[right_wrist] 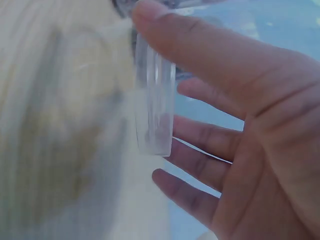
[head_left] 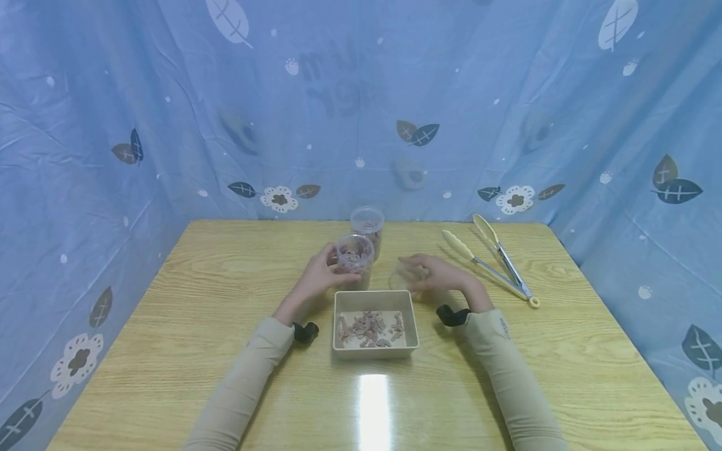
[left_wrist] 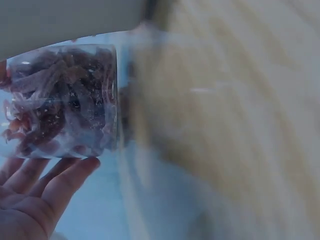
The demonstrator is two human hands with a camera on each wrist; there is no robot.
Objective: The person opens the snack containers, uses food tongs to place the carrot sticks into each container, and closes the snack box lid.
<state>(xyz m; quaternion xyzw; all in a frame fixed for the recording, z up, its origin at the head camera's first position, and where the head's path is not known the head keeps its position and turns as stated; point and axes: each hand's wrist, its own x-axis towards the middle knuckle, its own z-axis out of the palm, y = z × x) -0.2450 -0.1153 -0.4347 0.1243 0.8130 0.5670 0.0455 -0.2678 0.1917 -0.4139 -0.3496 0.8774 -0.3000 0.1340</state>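
Observation:
My left hand (head_left: 324, 270) grips a clear plastic jar (head_left: 361, 279), its fingers and thumb round the side. Reddish-brown shrivelled strips (left_wrist: 65, 100) fill the jar in the left wrist view. In my right hand (head_left: 440, 274) is a round clear lid (right_wrist: 156, 105), seen edge-on in the right wrist view between thumb and fingers. The lid is close to the table, right of the jar. Just in front of both hands stands a beige rectangular tray (head_left: 375, 352), with small reddish-brown pieces (head_left: 368, 327) scattered over its bottom.
Another clear jar (head_left: 368, 216) with similar contents stands right behind the gripped one. To the right, metal tongs (head_left: 510, 266) with cream tips lie spread on the wooden table (head_left: 248, 263). A blue patterned curtain (head_left: 350, 156) borders the table's back and sides.

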